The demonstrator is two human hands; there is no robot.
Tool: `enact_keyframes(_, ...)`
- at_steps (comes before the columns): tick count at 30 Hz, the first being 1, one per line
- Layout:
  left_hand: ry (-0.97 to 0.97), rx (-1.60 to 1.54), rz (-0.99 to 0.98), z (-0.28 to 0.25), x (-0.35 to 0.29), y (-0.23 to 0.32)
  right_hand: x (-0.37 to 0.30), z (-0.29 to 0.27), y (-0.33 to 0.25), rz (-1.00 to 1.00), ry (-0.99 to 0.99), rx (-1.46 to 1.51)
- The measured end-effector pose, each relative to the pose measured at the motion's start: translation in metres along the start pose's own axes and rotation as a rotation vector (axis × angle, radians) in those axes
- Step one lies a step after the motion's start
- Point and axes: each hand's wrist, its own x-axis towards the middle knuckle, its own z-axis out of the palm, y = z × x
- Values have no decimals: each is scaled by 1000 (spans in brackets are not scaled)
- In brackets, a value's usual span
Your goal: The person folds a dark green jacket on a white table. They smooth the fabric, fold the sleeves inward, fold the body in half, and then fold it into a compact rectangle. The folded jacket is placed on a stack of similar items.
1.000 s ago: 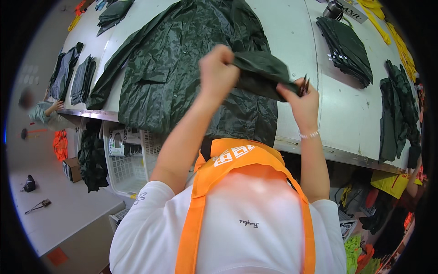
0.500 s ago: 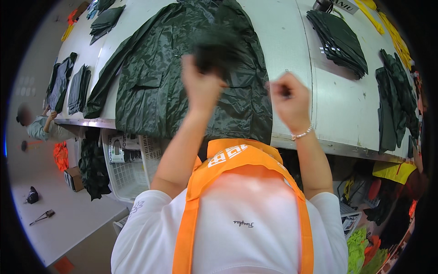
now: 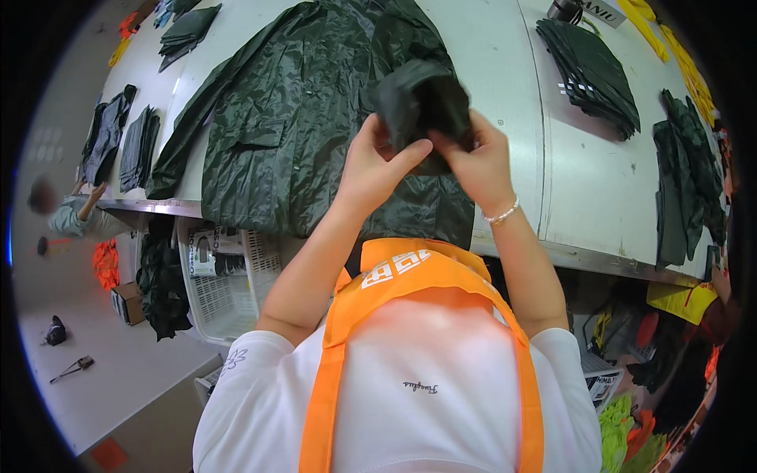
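Observation:
A dark green camouflage jacket (image 3: 268, 169) lies spread on the white table in front of me, one sleeve stretched out to the left. Above its right side I hold up a bunched dark green sleeve end (image 3: 422, 91), its dark opening facing me. It looks like the jacket's other sleeve, though the join is hard to make out. My left hand (image 3: 378, 162) pinches its left edge, thumb on top. On the opposite edge, my right hand (image 3: 479, 158), with a beaded bracelet at the wrist, is closed too. Some fingers of both hands are hidden behind the cloth.
Folded dark garments (image 3: 591, 75) are stacked at the right, with more dark clothing (image 3: 690, 173) beyond. Other folded stacks (image 3: 139, 150) lie at the left, where a person (image 3: 79, 213) handles one. Below the table edge stands a white plastic basket (image 3: 229, 311).
My right hand has come in leftward to the sleeve end and gripped it. My left hand has shifted right with the cloth, which is now held between both hands.

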Motion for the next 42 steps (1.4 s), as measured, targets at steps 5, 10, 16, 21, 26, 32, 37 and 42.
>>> enact_keyframes(5,325,450,316,-51,34,-16,-20,-5,-11,-152,6,-247)
enact_keyframes(10,415,640,480,-19,20,1,-13,-18,7,-150,370,-139)
enact_keyframes(16,-116,354,155,4,-10,-5,-32,-16,-26,-24,-196,-121)
enact_keyframes(21,48,278,138,-43,10,-3,-31,-61,-5,-149,262,-107)
enact_keyframes(26,-31,136,158,-34,4,6,-48,-42,-28,-22,-156,-289)
enact_keyframes(32,32,-11,79,-31,6,11,-56,-21,-23,-236,-51,-631)
enact_keyframes(37,234,742,578,-22,-2,13,-60,-33,-22,-307,61,-563)
enact_keyframes(42,106,848,981,-10,-17,17,-57,-39,-37,-470,130,-514)
